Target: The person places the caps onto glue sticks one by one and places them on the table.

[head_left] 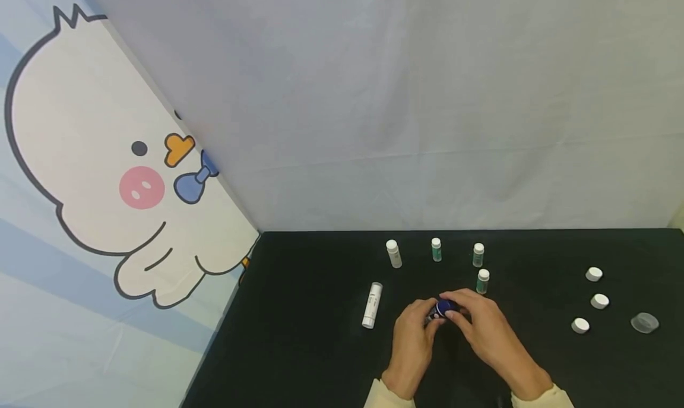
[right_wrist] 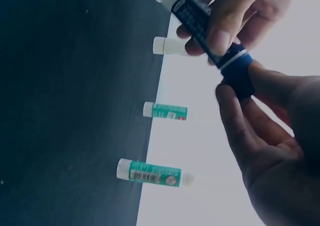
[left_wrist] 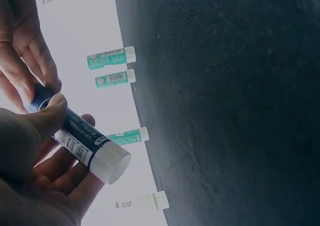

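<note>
Over the table, both hands hold a dark blue glue stick (left_wrist: 82, 136) with a white end and a blue cap (right_wrist: 239, 74). My left hand (head_left: 412, 340) grips its labelled body; in the left wrist view the fingers curl beneath it and the thumb lies on top. The fingers and thumb of my right hand (head_left: 483, 329) pinch the blue cap, which is on the tube. Just beyond the hands stands a green-labelled glue stick (head_left: 482, 282). To the left of the hands lies a white tube (head_left: 372, 305).
Behind, a white tube (head_left: 393, 255) and two more green-labelled sticks, a left one (head_left: 436, 250) and a right one (head_left: 478, 255), stand upright. Several caps, including a white cap (head_left: 599, 301) and a clear cap (head_left: 644, 323), lie at right on the black table (head_left: 299, 348).
</note>
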The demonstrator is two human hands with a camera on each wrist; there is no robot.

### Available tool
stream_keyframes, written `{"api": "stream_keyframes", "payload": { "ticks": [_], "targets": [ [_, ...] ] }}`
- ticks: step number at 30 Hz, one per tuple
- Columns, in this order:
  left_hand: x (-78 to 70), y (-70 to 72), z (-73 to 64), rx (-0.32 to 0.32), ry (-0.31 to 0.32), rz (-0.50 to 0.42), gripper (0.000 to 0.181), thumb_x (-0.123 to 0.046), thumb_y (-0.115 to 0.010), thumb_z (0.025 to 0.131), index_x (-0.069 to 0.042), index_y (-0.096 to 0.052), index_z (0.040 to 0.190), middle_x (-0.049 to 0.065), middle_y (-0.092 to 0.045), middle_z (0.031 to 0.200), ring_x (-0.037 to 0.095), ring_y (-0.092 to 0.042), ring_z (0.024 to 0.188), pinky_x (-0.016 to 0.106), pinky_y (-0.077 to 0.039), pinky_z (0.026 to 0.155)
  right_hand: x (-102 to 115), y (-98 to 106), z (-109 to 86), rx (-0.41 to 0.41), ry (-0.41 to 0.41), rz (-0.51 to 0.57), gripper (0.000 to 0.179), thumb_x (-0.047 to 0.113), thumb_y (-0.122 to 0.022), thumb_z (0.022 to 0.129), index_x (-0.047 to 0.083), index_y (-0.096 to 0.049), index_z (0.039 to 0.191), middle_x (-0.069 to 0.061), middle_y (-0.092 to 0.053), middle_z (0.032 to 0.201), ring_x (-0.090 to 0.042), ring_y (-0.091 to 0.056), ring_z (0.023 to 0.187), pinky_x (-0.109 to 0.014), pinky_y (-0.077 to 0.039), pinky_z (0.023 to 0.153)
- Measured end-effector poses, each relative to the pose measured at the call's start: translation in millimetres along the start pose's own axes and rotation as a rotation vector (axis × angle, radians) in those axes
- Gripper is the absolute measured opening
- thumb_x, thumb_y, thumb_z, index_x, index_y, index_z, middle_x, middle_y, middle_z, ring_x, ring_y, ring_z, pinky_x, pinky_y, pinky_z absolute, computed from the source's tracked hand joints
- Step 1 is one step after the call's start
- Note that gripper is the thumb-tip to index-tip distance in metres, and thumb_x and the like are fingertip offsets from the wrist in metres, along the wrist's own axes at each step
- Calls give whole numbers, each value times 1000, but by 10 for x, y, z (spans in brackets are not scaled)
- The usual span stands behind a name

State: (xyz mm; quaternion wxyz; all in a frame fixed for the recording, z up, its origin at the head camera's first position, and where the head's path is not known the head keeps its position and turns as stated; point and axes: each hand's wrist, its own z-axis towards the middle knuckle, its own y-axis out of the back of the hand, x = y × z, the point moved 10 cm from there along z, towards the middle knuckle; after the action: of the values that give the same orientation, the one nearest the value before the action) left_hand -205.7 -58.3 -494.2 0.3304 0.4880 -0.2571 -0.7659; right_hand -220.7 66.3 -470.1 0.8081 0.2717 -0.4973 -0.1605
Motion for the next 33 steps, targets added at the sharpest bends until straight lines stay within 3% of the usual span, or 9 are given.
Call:
{"api": "stream_keyframes", "payload": {
  "ticks": [4,10,17,26,33],
  "targets": [
    [-7,-14,-11,15,6,-18,25,-10,-84,85,-8,-78,110,1,-78,98,9,-74,89,25,-57,75,24,5,-8,-3,83,-49,26,-5,-79,88,0,-76,113,-4,-75,108,-21,-73,94,-39,-60,79],
    [-68,7,-28,-9,-50,-10,16,-14,-82,84,-12,-76,99,-2,-78,93,6,-73,83,22,-55,70,76,11,-24,-26,192,-59,25,-8,-79,86,-3,-75,111,-1,-73,103,-8,-67,87,-31,-58,73],
    [-134,67,-8,-43,-96,-7,12,-17,-81,83,-13,-70,87,-6,-72,79,-2,-61,70,16,-47,61,148,37,-25,-57,259,-47,29,-11,-80,82,-4,-75,110,0,-70,99,0,-59,82,-26,-55,68],
    [-184,107,-70,-89,-143,55,15,-15,-84,81,-13,-71,88,-4,-78,83,6,-73,72,19,-50,60,193,18,-37,-49,292,-31,30,-11,-80,81,0,-75,108,3,-69,98,0,-59,83,-26,-54,68],
    [-246,167,-113,-149,-215,81,15,-17,-84,81,-14,-71,88,-6,-75,79,4,-69,69,17,-50,61,198,-5,-26,-14,275,-20,26,-9,-79,83,2,-74,106,6,-68,92,3,-55,80,-26,-52,66]
  ]
}}
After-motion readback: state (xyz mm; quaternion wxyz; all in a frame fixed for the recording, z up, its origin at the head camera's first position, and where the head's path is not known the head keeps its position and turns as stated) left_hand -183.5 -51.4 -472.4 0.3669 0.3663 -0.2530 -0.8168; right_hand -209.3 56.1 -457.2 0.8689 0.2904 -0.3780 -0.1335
